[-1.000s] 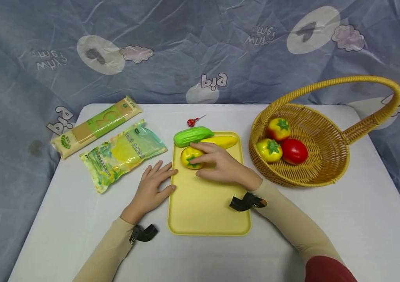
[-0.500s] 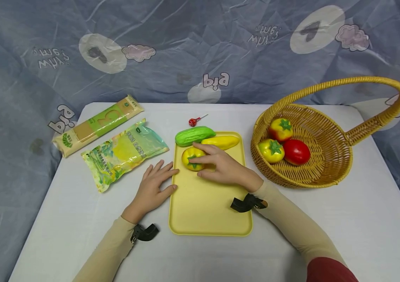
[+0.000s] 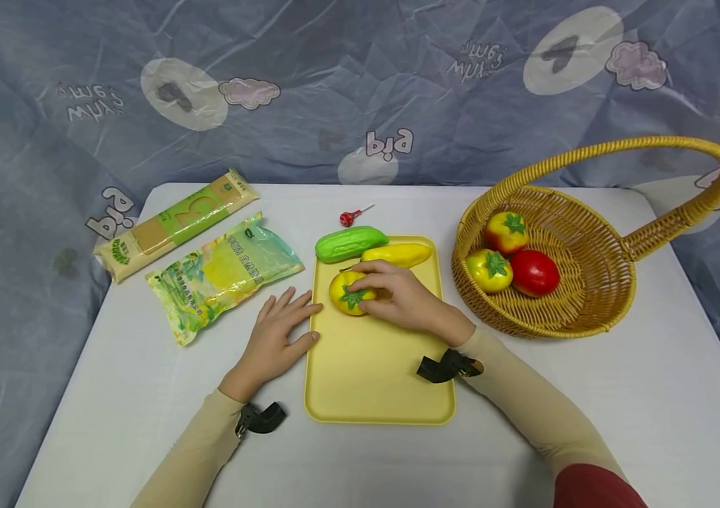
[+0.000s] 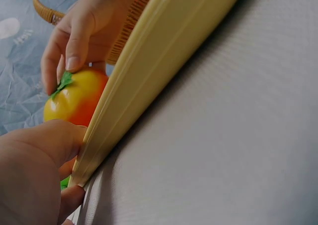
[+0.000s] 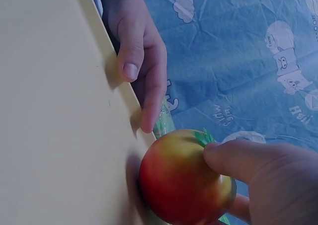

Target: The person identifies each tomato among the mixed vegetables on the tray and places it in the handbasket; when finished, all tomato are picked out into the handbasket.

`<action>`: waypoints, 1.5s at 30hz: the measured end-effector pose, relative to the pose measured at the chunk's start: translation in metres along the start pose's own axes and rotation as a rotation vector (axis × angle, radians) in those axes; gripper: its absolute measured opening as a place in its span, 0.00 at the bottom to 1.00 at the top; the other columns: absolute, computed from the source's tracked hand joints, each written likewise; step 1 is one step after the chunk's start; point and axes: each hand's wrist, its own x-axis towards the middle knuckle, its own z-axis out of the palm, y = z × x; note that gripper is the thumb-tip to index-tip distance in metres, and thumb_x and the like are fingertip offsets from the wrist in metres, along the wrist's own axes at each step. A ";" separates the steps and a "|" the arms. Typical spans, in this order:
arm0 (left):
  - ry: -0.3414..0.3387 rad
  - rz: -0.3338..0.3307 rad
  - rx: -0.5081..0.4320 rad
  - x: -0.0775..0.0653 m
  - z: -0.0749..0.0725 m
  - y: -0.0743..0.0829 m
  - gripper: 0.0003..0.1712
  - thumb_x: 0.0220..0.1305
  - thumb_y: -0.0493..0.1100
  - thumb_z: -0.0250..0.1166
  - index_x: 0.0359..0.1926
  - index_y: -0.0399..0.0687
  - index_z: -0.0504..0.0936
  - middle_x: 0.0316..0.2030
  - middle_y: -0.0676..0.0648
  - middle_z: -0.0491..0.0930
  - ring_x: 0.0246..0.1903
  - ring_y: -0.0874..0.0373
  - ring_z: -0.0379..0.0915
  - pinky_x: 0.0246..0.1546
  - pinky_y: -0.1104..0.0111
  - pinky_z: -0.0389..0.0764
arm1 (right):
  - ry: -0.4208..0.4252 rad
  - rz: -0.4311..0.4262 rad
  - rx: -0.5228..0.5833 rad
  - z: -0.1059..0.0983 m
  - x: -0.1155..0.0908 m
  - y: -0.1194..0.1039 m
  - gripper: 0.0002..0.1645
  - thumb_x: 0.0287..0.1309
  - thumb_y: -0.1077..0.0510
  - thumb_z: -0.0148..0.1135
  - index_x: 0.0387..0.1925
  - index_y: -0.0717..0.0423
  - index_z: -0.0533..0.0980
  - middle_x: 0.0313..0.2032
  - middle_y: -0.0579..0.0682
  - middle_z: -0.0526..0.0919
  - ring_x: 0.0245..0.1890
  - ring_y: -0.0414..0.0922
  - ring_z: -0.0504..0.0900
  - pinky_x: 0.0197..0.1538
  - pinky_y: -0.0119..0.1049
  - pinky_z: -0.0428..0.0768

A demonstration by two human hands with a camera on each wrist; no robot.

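Observation:
In the head view my right hand [image 3: 400, 296] grips a yellow-and-red toy fruit [image 3: 342, 288] with a green leafy top, over the upper left of a yellow tray [image 3: 379, 381]. The right wrist view shows the thumb beside the leaves of the fruit [image 5: 179, 180], close to the tray's rim. My left hand [image 3: 277, 342] lies with fingers spread at the tray's left edge, its thumb and forefinger touching the rim. Just behind the gripped fruit are a green ridged toy gourd [image 3: 350, 243], overlapping the tray's corner, and a yellow banana [image 3: 404, 255], partly hidden by my right hand.
A wicker basket [image 3: 594, 282] with a tall handle stands at right, holding two yellow-red fruits [image 3: 489, 271] and a red one [image 3: 534, 273]. A lollipop [image 3: 348, 218] lies behind the tray. Two packets lie at left: a long tan-green one [image 3: 178, 222] and a patterned one [image 3: 223, 275].
My right fingers have closed in on the fruit, which has shifted slightly right and toward me, baring a dark tip behind it. My left hand has stayed at the tray's edge.

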 end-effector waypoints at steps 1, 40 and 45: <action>0.000 -0.001 -0.002 0.000 0.000 0.000 0.27 0.68 0.50 0.66 0.66 0.53 0.80 0.74 0.45 0.69 0.79 0.40 0.52 0.78 0.39 0.44 | 0.003 0.007 0.005 0.000 0.000 0.000 0.18 0.56 0.62 0.73 0.50 0.57 0.86 0.61 0.62 0.81 0.63 0.58 0.80 0.61 0.51 0.81; 0.003 -0.007 -0.006 0.000 -0.001 0.000 0.27 0.67 0.50 0.67 0.66 0.53 0.80 0.74 0.45 0.69 0.79 0.41 0.51 0.79 0.39 0.43 | 0.039 0.159 0.116 0.011 -0.002 0.002 0.22 0.50 0.60 0.78 0.46 0.57 0.80 0.62 0.62 0.76 0.36 0.44 0.77 0.40 0.32 0.80; 0.001 -0.007 -0.008 0.001 -0.001 0.000 0.27 0.67 0.50 0.67 0.66 0.53 0.80 0.73 0.45 0.69 0.79 0.41 0.51 0.78 0.39 0.43 | 0.026 0.138 0.101 0.011 -0.003 0.002 0.23 0.49 0.58 0.80 0.45 0.54 0.77 0.63 0.58 0.79 0.32 0.41 0.74 0.37 0.32 0.76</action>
